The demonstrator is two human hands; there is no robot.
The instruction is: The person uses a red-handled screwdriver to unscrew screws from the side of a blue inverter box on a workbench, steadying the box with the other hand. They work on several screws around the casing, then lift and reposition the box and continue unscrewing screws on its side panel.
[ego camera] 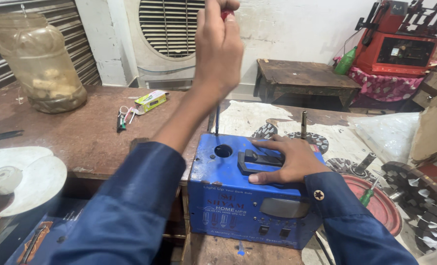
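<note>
Fisted my left hand (219,46) round the screwdriver (217,120), tip down on the box (238,196) | right hand (282,159) below pressed flat, steadying it.

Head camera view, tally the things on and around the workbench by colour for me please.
Blue: 1, the blue metal power box
Red: 2, the red round lid and the red machine
White: 1, the white plastic fan blade
Green: 1, the green plastic bottle
Clear: 1, the clear plastic jar
Total: 6

Hands (218,46) on screwdriver (217,120) — blue metal box (238,206)
</note>
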